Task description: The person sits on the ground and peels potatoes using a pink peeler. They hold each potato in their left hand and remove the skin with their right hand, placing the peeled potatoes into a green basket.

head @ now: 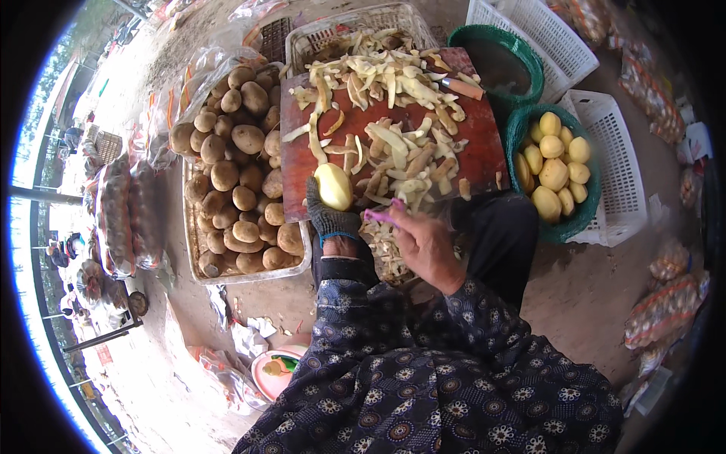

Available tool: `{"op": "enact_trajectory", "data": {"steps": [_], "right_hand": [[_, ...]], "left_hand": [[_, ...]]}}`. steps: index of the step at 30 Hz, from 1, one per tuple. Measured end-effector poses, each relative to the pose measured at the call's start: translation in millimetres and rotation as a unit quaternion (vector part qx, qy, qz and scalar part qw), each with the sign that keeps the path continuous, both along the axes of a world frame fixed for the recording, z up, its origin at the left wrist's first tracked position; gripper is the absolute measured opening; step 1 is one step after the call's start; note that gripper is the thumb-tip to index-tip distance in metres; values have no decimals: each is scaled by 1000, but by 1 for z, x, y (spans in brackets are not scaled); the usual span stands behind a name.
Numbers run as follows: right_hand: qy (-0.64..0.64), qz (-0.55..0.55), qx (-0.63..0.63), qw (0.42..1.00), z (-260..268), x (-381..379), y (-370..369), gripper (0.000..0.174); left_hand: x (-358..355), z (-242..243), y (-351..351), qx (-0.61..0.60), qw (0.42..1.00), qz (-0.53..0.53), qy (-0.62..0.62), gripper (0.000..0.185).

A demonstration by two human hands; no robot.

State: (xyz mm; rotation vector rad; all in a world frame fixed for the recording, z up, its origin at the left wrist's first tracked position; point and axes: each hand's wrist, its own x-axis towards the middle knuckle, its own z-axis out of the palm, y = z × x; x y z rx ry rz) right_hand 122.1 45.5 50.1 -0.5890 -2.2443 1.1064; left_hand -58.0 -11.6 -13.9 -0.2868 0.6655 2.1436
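Note:
My left hand (pixel 334 218), in a dark grey knit glove, holds a peeled potato (pixel 333 187) at the near left edge of a red board (pixel 363 113). Bare, my right hand (pixel 425 244) grips a pink peeler (pixel 384 215) just right of the potato, apart from it. Potato peelings (pixel 402 147) lie heaped over the board, and a knife with a wooden handle (pixel 462 88) rests at its far right. Unpeeled potatoes (pixel 225 175) fill a crate at the left. Peeled potatoes (pixel 553 174) sit in a green mesh-lined container (pixel 590 196) at the right.
The white-rimmed crate (pixel 249 279) stands beside the board. Behind the board is another crate (pixel 363 14) with peelings. A green-rimmed tub (pixel 536 62) and white plastic baskets (pixel 615 159) stand at the right. Filled sacks (pixel 116 215) are at the left, more (pixel 663 312) at the right.

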Motion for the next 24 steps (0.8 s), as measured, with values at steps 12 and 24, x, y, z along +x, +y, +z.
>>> {"op": "enact_trajectory", "data": {"steps": [12,24], "right_hand": [[79,3,-257,963,-44,-83,8,33],[66,-32,-148,986,-36,5,0,30]], "left_hand": [[4,-19,6,-21,999,37,1,58],[7,-9,6,-27,998,47,18,60]]}}
